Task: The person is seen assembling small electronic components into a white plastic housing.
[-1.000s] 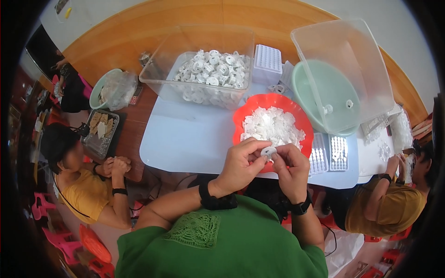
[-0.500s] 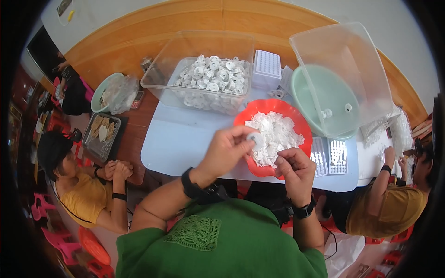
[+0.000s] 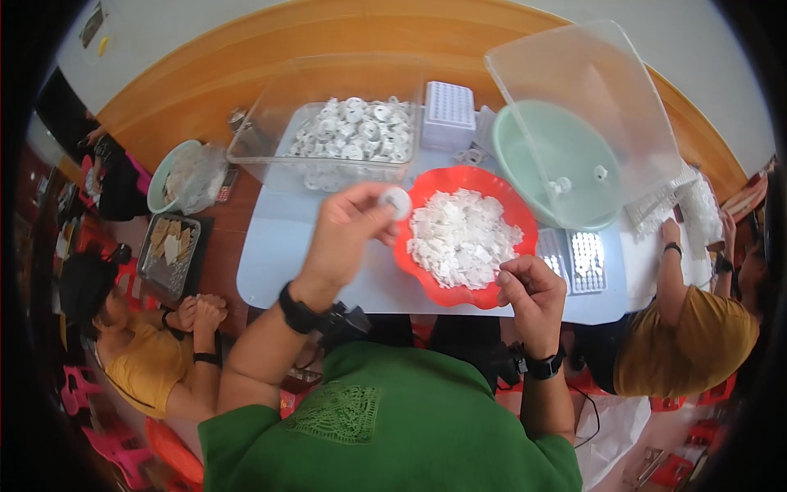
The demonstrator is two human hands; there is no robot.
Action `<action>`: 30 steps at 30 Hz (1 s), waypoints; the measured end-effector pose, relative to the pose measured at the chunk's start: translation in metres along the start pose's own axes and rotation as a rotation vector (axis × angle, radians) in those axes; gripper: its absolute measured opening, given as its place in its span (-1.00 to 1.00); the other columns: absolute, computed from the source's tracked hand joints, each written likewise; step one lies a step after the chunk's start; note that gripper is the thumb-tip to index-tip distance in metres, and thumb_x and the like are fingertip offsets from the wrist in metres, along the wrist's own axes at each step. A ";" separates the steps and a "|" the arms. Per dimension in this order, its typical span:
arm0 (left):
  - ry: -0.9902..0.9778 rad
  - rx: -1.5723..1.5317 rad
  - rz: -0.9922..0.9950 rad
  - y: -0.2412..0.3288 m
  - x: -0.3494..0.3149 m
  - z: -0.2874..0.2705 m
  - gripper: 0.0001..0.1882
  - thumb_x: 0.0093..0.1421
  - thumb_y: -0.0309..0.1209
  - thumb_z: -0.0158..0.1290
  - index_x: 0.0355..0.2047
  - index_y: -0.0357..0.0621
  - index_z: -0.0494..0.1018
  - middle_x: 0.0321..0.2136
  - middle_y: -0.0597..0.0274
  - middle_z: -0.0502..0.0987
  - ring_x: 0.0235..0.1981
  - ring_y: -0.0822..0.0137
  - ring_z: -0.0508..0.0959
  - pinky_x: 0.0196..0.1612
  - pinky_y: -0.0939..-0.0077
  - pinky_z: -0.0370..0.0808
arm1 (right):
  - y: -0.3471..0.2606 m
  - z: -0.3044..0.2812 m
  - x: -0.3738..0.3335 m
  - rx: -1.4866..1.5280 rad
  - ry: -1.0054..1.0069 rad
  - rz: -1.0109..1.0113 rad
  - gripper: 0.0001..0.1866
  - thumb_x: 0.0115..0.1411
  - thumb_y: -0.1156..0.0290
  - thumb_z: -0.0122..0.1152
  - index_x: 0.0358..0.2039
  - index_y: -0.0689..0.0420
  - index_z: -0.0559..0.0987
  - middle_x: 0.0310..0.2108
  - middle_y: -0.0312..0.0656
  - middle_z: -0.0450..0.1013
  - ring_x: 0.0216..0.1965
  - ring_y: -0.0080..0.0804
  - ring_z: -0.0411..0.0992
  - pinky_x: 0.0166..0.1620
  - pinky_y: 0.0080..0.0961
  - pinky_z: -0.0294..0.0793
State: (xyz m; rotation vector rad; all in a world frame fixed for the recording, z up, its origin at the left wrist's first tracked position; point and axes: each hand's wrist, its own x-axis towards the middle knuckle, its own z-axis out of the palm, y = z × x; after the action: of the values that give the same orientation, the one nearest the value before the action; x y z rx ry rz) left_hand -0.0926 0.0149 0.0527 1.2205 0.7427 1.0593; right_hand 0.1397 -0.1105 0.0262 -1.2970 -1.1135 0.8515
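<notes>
While left hand holds disc, right hand hovers by bowl.

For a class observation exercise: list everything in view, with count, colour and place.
Disc: 1, white, in left hand
Scalloped bowl: 1, red, centre
Bits: many, white, in bowl
Bins: 2, clear, back left and right
Round parts: many, white, left bin
Dotted block: 1, lilac-white, between bins
Basins: 2, pale green, far left and right
Bag: 1, clear, over left basin
Flat trays: 2, pale, right of bowl
Shallow tray: 1, clear, far left
Tabletop: 1, blue, centre
Table: 1, brown, left
Stools: several, pink or red, floor
Other people: at least 3, yellow or dark clothes, sides
Shirt: 1, green, bottom
Left hand: 1, bare, left of bowl
Right hand: 1, bare, by bowl's rim
</notes>
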 end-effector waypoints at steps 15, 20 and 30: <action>0.352 0.568 0.246 0.034 0.073 -0.050 -0.56 0.24 -0.44 -0.01 0.11 -0.33 0.27 -0.25 0.16 0.49 -0.39 0.50 0.45 -0.38 0.67 0.44 | -0.043 -0.085 0.023 -0.296 0.175 -0.057 -0.92 0.12 0.56 0.17 -0.43 0.32 0.52 -0.66 -0.35 0.39 -0.63 -0.69 0.31 -0.55 -0.70 0.29; 0.096 0.569 0.499 0.002 0.029 -0.022 -0.65 0.14 -0.56 0.04 -0.03 -0.27 0.40 -0.17 0.18 0.45 -0.38 0.45 0.46 -0.38 0.64 0.43 | -0.076 -0.103 0.075 -0.760 0.072 -0.280 -0.91 0.02 0.56 0.21 -0.43 0.27 0.51 -0.61 -0.18 0.42 -0.60 -0.45 0.35 -0.50 -0.53 0.33; 0.100 0.588 0.301 -0.077 -0.022 -0.010 -0.72 0.15 -0.56 0.05 -0.10 -0.28 0.45 -0.23 0.16 0.44 -0.37 0.41 0.47 -0.38 0.63 0.42 | -0.044 -0.122 0.203 -1.541 -0.552 0.053 -0.63 -0.25 0.45 0.41 -0.34 0.21 0.58 -0.44 -0.04 0.52 -0.34 -0.09 0.50 -0.26 -0.33 0.47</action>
State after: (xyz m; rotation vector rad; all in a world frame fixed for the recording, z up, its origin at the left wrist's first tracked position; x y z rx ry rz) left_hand -0.0908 -0.0020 -0.0264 1.8339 1.0125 1.1942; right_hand 0.3087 0.0404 0.1077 -2.3617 -2.3860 0.2430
